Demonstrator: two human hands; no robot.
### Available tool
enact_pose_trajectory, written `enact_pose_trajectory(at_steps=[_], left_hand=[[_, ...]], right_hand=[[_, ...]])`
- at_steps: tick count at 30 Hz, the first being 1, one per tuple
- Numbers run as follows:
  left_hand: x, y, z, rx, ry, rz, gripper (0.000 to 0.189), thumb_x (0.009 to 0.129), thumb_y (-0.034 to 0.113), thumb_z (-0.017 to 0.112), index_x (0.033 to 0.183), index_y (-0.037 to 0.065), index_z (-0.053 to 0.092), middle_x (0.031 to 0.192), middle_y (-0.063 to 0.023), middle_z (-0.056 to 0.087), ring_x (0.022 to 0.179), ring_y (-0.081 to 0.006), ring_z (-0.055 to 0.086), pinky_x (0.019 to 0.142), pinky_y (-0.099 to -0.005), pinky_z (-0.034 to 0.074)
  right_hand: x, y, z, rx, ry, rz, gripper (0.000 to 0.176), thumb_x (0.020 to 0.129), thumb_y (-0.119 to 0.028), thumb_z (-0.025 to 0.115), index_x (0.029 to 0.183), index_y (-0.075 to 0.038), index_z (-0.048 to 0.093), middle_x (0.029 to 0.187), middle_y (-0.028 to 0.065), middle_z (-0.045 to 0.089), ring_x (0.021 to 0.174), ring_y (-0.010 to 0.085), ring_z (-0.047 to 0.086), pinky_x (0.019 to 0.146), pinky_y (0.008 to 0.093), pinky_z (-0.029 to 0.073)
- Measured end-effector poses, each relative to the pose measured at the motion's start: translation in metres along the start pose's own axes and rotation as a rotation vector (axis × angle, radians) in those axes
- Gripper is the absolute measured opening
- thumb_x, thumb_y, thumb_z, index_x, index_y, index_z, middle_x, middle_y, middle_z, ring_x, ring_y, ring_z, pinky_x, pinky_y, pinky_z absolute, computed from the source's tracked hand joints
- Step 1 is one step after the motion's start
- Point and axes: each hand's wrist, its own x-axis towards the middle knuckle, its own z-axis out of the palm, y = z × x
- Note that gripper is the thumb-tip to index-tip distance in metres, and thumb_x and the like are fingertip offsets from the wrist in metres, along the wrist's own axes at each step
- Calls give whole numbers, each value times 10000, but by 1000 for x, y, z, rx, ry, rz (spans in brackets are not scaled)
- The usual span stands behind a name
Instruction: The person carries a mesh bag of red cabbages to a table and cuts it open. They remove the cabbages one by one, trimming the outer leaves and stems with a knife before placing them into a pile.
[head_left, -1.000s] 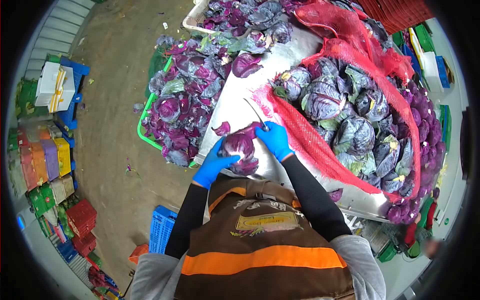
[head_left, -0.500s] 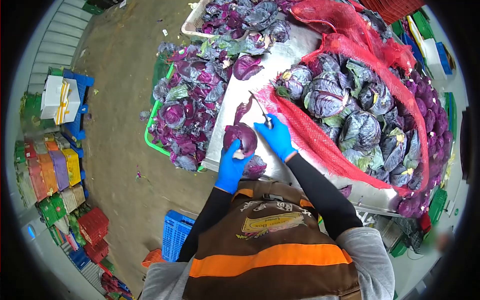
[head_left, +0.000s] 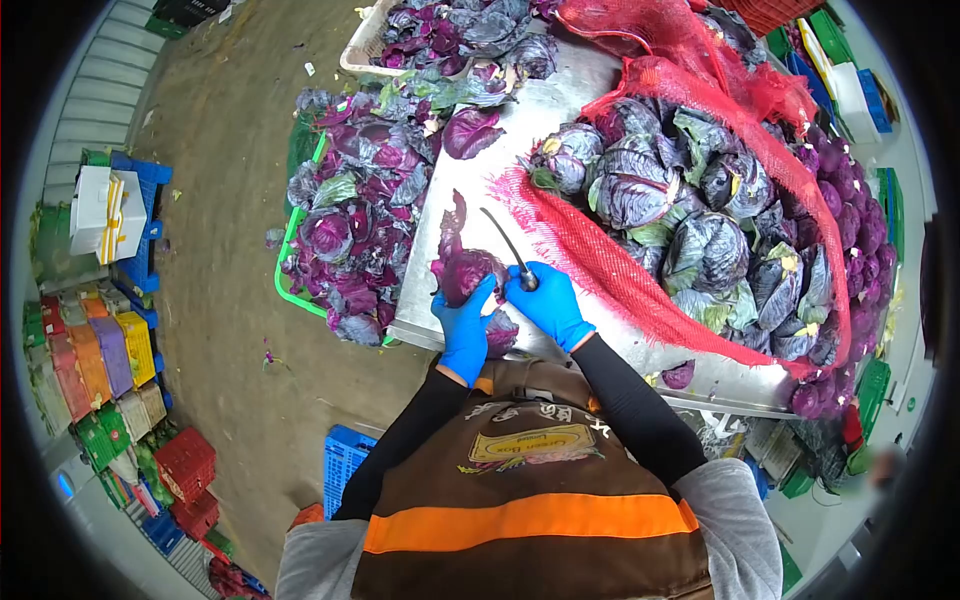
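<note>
My left hand [head_left: 465, 335], in a blue glove, is wrapped round a red cabbage [head_left: 466, 274] held over the metal table [head_left: 440, 225]. A dark outer leaf [head_left: 452, 225] stands out from the cabbage's far side. My right hand [head_left: 548, 305], gloved in blue too, grips a knife [head_left: 512, 245] by its dark handle. The thin curved blade points up and away to the left, apart from the cabbage. Beneath and beside my left hand lies another purple piece of cabbage [head_left: 500, 335], partly hidden.
Untrimmed cabbages [head_left: 708, 255] fill an opened red mesh sack [head_left: 600, 270] on the right. Trimmed purple cabbages [head_left: 860, 230] are stacked beyond it. To the left, a green-rimmed crate [head_left: 288, 262] overflows with loose leaves. A whitish basket [head_left: 358, 50] of leaves stands at the far end.
My left hand has turned the cabbage, and the loose leaf now stands up from its far left side. The knife in my right hand has come closer to the cabbage.
</note>
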Motion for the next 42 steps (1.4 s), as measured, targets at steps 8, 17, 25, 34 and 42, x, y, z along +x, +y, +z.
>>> enact_pose_trajectory(at_steps=[8,17,25,34,42], left_hand=[[18,-29,-10,113,-22,146,823,689,20,821,1276,68,247,1217,-163,480,1028,-247,589,783,-376,582],[14,-17,-23,422,-138,295,910,635,86,874,1301,30,257,1258,-156,438,1125,-235,527,923,-346,512],[0,-11,-36,586,-271,418,1072,532,251,926,1351,21,275,1297,-169,349,1210,-272,423,1045,-391,387],[3,-2,-47,833,-357,488,1196,511,331,928,1435,58,220,1308,-188,330,1243,-323,390,1059,-422,360],[0,7,-47,794,-427,458,1194,520,348,925,1433,38,222,1322,-198,332,1262,-328,382,1073,-415,351]], right_hand=[[4,0,-3,165,-45,37,291,702,-250,769,827,-31,624,723,84,617,652,166,583,639,315,490],[9,8,-14,464,-92,205,385,799,-330,748,976,-1,654,780,24,630,710,113,583,674,276,495],[23,18,-18,246,-307,118,325,710,-214,785,936,-13,667,808,33,644,737,111,585,715,285,498],[15,23,-12,173,-219,120,301,735,-174,727,984,-10,684,766,26,642,672,103,578,662,274,502],[15,20,-8,258,-218,39,342,760,-261,762,997,-29,680,771,21,629,706,103,573,689,273,498]])
